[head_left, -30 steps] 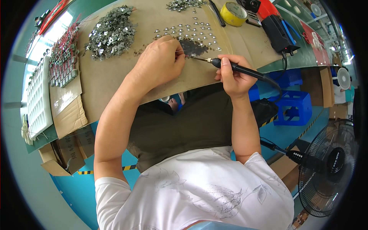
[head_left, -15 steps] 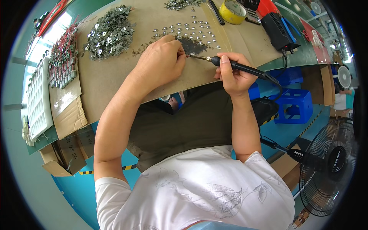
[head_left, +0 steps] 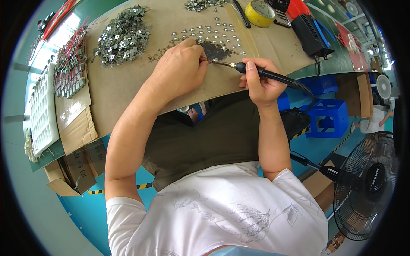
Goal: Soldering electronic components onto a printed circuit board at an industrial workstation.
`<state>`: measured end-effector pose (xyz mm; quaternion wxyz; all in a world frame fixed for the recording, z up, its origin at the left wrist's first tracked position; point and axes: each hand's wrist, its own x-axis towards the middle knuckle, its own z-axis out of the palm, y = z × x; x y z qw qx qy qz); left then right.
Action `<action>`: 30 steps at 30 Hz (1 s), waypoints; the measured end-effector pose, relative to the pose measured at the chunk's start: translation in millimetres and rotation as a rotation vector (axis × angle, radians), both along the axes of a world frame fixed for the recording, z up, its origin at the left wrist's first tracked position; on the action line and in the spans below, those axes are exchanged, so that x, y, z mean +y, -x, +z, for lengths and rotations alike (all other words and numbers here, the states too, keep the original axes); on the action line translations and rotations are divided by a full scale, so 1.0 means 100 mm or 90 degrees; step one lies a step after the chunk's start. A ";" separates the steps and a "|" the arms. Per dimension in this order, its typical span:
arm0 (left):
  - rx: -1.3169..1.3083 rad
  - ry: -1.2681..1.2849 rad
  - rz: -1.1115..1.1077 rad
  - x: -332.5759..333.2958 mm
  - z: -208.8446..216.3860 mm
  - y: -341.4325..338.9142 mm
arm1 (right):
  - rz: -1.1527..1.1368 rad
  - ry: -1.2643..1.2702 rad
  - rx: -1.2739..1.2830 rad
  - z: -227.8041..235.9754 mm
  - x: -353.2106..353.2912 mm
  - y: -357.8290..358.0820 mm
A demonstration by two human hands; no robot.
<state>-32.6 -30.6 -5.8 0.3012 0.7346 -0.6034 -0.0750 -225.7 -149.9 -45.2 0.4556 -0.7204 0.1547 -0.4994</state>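
Note:
My right hand [head_left: 262,83] grips the black handle of a soldering iron [head_left: 273,77], whose metal tip points left toward my left fingertips. Thumb and fingers of my left hand [head_left: 181,64] are pinched together beside that tip. What they pinch is mostly hidden; only a thin strand shows at the fingertips. Both hands are over a brown board [head_left: 115,85], next to a dark scorched patch [head_left: 220,52]. Just beyond, small shiny metal parts [head_left: 209,30] stand in loose rows. A large heap of flat metal pieces [head_left: 121,38] lies to the left.
Red-wired parts [head_left: 70,70] and a white gridded tray [head_left: 45,113] line the left side. At the far right are a yellow tape roll [head_left: 259,13], a black pen-like tool [head_left: 241,15] and a black power box [head_left: 308,34] with a cord. A fan [head_left: 367,183] and blue stool [head_left: 328,117] stand right.
My hands and the soldering iron have hardly moved. In the background at the right, a person in a white top shows more fully above the fan.

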 end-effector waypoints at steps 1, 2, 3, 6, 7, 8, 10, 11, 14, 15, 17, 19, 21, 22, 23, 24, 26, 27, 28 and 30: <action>0.000 0.001 -0.001 -0.01 0.00 0.00 | 0.000 0.000 0.000 0.00 0.00 0.00; 0.000 0.002 -0.002 -0.01 0.00 0.00 | 0.000 0.007 -0.003 0.00 -0.01 0.00; 0.001 0.000 -0.002 -0.02 0.00 0.00 | 0.000 0.014 -0.005 0.00 -0.01 0.00; -0.004 0.008 0.000 -0.01 -0.02 -0.01 | 0.001 -0.007 -0.001 0.01 0.00 -0.01; -0.011 0.017 0.004 0.00 -0.04 -0.03 | 0.000 -0.031 -0.019 0.01 0.00 -0.03; -0.015 0.020 0.013 0.00 -0.05 -0.03 | 0.000 -0.055 -0.037 0.00 0.02 -0.04; -0.029 0.038 0.008 -0.01 -0.08 -0.04 | 0.002 -0.106 -0.050 0.00 0.01 -0.04; -0.029 0.047 0.001 -0.02 -0.09 -0.04 | 0.015 -0.132 -0.067 0.05 0.00 -0.04; -0.066 0.012 -0.028 -0.04 -0.05 -0.01 | 0.036 -0.125 -0.043 0.22 -0.07 -0.11; -0.064 0.000 -0.025 -0.03 -0.05 -0.02 | 0.061 -0.097 -0.022 0.30 -0.10 -0.20; -0.057 -0.019 -0.028 0.00 -0.04 -0.03 | 0.108 -0.075 0.041 0.53 -0.11 -0.41; -0.061 -0.016 -0.019 0.01 -0.07 -0.04 | 0.160 -0.022 0.125 0.68 -0.14 -0.69; -0.054 -0.028 -0.018 0.03 -0.06 -0.04 | 0.193 0.021 0.197 0.76 -0.19 -1.03; -0.060 -0.021 -0.017 0.02 -0.07 -0.04 | 0.214 0.056 0.213 0.78 -0.22 -1.21; -0.054 -0.027 -0.013 0.01 -0.09 -0.03 | 0.235 0.091 0.227 0.79 -0.24 -1.38; -0.048 -0.033 -0.009 0.00 -0.10 -0.03 | 0.272 0.155 0.203 0.73 -0.29 -1.55; -0.050 -0.032 -0.017 -0.01 -0.11 -0.02 | 0.291 0.226 0.266 0.70 -0.32 -1.81; -0.046 -0.022 -0.015 0.00 -0.13 -0.02 | 0.304 0.297 0.248 0.68 -0.32 -1.92; -0.042 -0.010 -0.017 -0.01 -0.12 -0.01 | 0.319 0.329 0.267 0.62 -0.36 -2.06; -0.020 -0.044 -0.004 -0.05 -0.09 -0.01 | 0.348 0.366 0.260 0.47 -0.40 -2.28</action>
